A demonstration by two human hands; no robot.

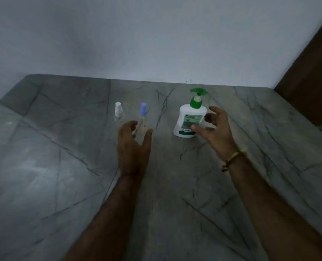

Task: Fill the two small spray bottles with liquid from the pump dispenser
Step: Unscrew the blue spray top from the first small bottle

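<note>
The left hand (132,137) is being held open, thumb apart from the fingers, just short of the upright blue-capped spray bottle (143,117), which is standing directly ahead of it. The white-capped spray bottle (118,112) is standing further left on the table (62,166). The right hand (213,125), fingers spread and gripping nothing, is being held just beside the upright pump dispenser (191,119), on its right.

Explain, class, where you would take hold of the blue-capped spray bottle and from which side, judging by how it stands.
Probably grip the clear body below the cap of the blue-capped spray bottle, coming from the near side with the left hand, already open just before it. The bottle stands upright and slim, so thumb and fingers can wrap its sides. The white-capped spray bottle stands apart to its left, leaving room.
</note>
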